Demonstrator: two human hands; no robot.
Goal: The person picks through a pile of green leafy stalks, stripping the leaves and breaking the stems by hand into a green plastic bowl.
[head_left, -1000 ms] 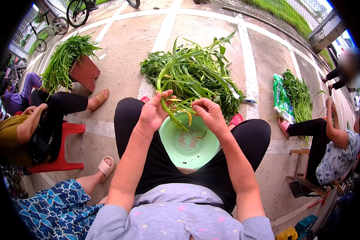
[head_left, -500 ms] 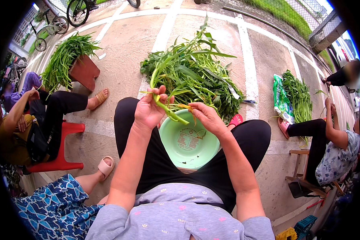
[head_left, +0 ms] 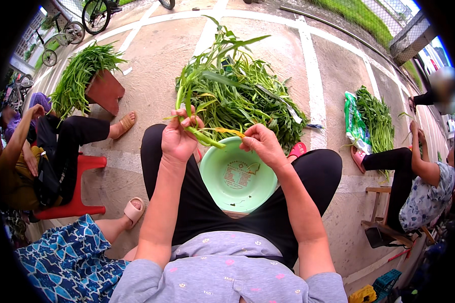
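Note:
My left hand (head_left: pixel 178 141) is closed around a thick, pale green water spinach stalk (head_left: pixel 207 138), whose leafy top rises up and away. From that stalk a yellowed leaf (head_left: pixel 229 131) stretches sideways, and my right hand (head_left: pixel 264 145) pinches its other end. Below both hands a light green plastic basin (head_left: pixel 212 187) sits between my knees. A few small scraps and a thin wilted strand lie inside it. Just beyond the basin a big heap of water spinach (head_left: pixel 268 103) covers the ground.
At left a person sits by a red plastic stool (head_left: pixel 81 187), near greens on a brown block (head_left: pixel 105 92). To the right another person handles a stalk beside more greens (head_left: pixel 378 121) and a green-white bag (head_left: pixel 354 118). Bicycles (head_left: pixel 97 15) stand at the far left.
Both hands have shifted: the left one slightly down and left with the stalk, the right one a little up and outward. The yellow leaf between them is now drawn out longer.

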